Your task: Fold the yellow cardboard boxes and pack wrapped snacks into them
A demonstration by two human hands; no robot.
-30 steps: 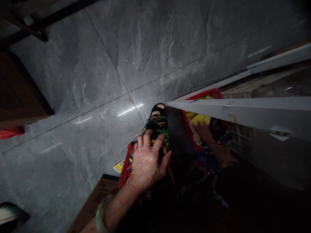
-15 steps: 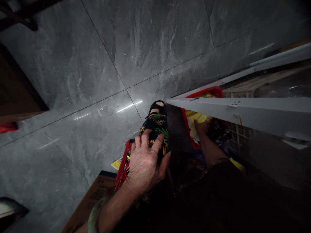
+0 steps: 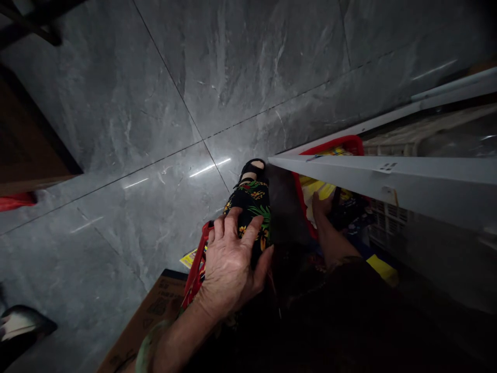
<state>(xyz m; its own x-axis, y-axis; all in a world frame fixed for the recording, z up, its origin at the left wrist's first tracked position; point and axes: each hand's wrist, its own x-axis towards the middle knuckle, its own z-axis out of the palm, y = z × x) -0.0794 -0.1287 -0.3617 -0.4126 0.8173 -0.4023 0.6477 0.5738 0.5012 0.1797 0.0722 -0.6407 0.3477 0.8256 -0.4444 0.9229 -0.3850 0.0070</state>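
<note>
My left hand [image 3: 229, 264] lies with spread fingers on a black floral trouser leg [image 3: 252, 207], holding nothing. Its fingertips are close to the rim of a red plastic basket [image 3: 196, 272]. A black sandal [image 3: 252, 171] shows beyond the leg. My right hand [image 3: 321, 204] reaches into a second red basket [image 3: 300, 199], its fingers against yellow-and-white packets [image 3: 314, 192]. A grey panel hides much of that basket. Whether those fingers grip a packet, I cannot tell.
Grey marble floor tiles [image 3: 116, 155] fill the upper left. A grey metal panel [image 3: 388, 181] juts in from the right, above a white plastic crate [image 3: 384, 217]. A cardboard box [image 3: 151, 305] sits at lower left, with a brown wooden surface [image 3: 27, 140] at far left.
My right hand has moved farther into the far basket, and its forearm now shows more. A yellow strip has come into view at lower right. My left hand stays on the leg.
</note>
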